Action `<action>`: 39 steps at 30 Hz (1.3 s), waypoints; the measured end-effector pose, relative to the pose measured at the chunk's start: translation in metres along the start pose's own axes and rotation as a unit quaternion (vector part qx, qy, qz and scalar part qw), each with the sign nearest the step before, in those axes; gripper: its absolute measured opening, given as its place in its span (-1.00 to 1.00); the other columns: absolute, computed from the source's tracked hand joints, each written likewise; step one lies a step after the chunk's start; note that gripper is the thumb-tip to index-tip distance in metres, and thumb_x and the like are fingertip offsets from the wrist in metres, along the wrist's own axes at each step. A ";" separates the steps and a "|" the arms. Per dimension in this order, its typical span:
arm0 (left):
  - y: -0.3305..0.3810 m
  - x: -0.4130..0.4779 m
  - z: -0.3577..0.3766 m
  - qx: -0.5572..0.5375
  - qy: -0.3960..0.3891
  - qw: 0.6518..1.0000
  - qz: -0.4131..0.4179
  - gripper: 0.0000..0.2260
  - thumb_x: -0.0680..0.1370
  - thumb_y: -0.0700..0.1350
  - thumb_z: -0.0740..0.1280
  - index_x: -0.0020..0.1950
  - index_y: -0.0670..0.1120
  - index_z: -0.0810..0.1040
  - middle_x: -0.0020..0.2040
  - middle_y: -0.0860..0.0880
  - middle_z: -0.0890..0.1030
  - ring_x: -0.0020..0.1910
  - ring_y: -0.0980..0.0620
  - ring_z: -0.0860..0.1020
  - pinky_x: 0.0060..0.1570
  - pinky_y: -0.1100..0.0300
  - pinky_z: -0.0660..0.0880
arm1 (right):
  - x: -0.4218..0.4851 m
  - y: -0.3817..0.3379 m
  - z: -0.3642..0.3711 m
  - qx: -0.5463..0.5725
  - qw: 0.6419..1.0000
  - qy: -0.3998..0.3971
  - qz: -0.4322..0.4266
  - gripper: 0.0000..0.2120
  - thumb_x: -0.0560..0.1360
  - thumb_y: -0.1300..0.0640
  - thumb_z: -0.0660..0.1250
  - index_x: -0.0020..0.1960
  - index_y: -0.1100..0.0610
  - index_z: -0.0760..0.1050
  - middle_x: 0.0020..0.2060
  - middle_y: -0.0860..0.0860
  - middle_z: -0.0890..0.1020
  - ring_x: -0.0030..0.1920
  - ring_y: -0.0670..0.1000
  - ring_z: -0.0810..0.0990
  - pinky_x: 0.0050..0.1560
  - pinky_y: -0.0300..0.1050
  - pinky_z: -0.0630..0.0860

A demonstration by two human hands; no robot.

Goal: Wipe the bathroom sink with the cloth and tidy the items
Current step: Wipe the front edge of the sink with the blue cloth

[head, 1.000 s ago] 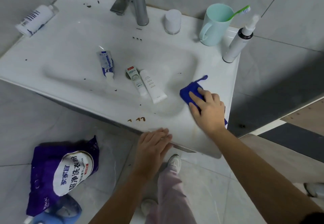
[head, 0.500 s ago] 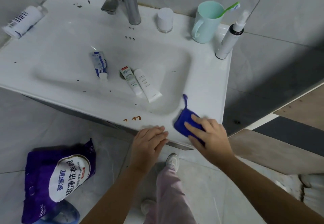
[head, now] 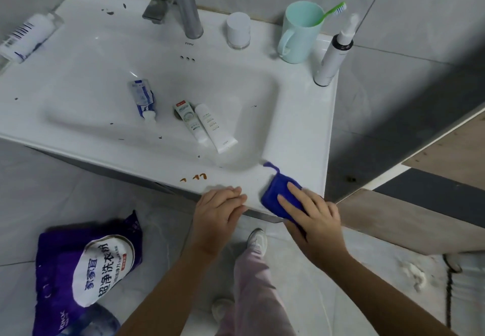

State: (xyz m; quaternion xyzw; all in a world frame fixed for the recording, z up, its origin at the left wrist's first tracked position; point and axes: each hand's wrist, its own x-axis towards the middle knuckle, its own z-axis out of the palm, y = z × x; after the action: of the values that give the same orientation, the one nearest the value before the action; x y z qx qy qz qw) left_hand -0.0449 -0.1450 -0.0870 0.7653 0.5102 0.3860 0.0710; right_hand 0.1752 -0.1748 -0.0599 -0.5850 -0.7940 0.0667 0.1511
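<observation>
Down comes the blue cloth point(head: 273, 196) from the right flank of the basin, where it sat a second ago, to the front right stretch of the sink point(head: 301, 130) rim, and that is where it lies now, bunched, with a thin tail of fabric pointing back toward the bowl. Right hand point(head: 315, 226) is flat on top of it, fingers straight and spread, pressing it to the porcelain rather than curling round it. Left hand point(head: 219, 211) has held its post on the front edge just beside the cloth, fingers straight and close together, palm down, gripping nothing. A little left of that hand, three small brown marks point(head: 195, 177) sit on the rim, and dark specks dot the bowl and the back left ledge. Inside the bowl lie three tubes: a blue-and-white tube point(head: 143, 96) to the left, then a green-labelled tube point(head: 190, 121) and a plain white tube point(head: 214, 128) side by side near the drain. Along the back ledge stand the metal tap point(head: 187, 12), a white jar point(head: 238, 29), a mint cup point(head: 299, 33) with a green toothbrush point(head: 333, 11) in it, and a tall white pump bottle point(head: 331, 58) at the right corner. A white bottle point(head: 26, 35) lies on its side at the far left. On the floor sits a purple bag point(head: 86, 270).
</observation>
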 end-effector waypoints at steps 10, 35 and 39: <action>0.003 0.000 0.002 -0.005 0.016 1.000 -0.001 -0.86 0.47 -0.10 0.37 -0.12 -0.14 0.69 -0.07 -0.03 0.67 -0.02 0.10 0.54 0.10 0.24 0.44 | 0.099 0.043 -0.005 -0.060 0.993 -0.038 0.097 -0.48 0.50 -0.14 -0.08 0.38 0.00 0.30 0.40 0.05 0.32 0.33 0.13 0.32 0.16 0.08 0.29; -0.003 -0.001 -0.002 -0.024 -0.022 0.999 0.001 -0.81 0.50 -0.07 0.33 -0.04 -0.13 0.69 -0.02 -0.02 0.67 0.02 0.11 0.53 0.05 0.12 0.48 | 0.103 0.016 0.000 -0.055 0.992 -0.052 0.102 -0.51 0.51 -0.10 0.03 0.34 0.11 0.36 0.37 0.14 0.35 0.33 0.20 0.31 0.23 0.17 0.29; -0.003 -0.002 -0.001 -0.024 -0.016 1.000 -0.002 -0.82 0.49 -0.09 0.34 -0.04 -0.13 0.68 -0.02 -0.02 0.67 0.02 0.10 0.53 0.03 0.09 0.50 | 0.073 0.017 -0.008 -0.041 0.998 -0.037 0.031 -0.54 0.51 -0.09 0.05 0.27 0.13 0.43 0.32 0.11 0.44 0.26 0.15 0.37 0.13 0.16 0.42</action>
State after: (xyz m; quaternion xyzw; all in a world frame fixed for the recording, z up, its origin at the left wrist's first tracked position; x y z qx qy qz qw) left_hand -0.0478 -0.1451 -0.0889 0.7685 0.5011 0.3854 0.0983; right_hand 0.1732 -0.1007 -0.0454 -0.6121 -0.7828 0.0601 0.0948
